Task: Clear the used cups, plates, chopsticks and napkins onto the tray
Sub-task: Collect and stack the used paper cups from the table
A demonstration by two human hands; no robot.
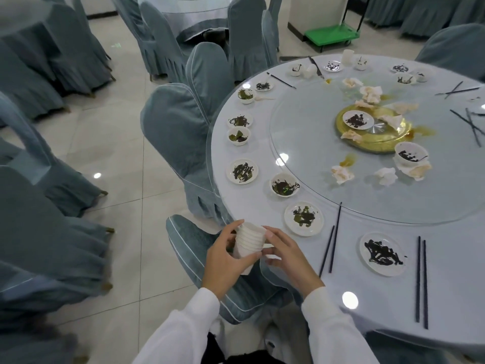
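So, left to right: the left hand (223, 261) is wrapped around a stack of white cups (248, 245), about seven rims showing, held off the near-left edge of the round tabletop (393, 298) above a covered chair (189, 245). The right hand (286, 256) is right up against the stack's other side, fingers loosely curled with the tips touching it, though I can't tell if it's really gripping. Along the tabletop's left rim I count roughly four small plates (242, 171) smeared with dark sauce and about three little bowls (284, 184) with greenish leftovers in them. Nearer the hands sit two bigger sauce-streaked plates (304, 218), with one pair of dark chopsticks (331, 245) between them and another pair further right. On the glass turntable (315, 143) there's a gold platter (372, 143) carrying a dirty plate, a smeared bowl beside it, and around nine crumpled napkins (342, 174) scattered about. More chopsticks lie crossed at the right edge. The far rim has more little dishes and cups, too small to count properly.
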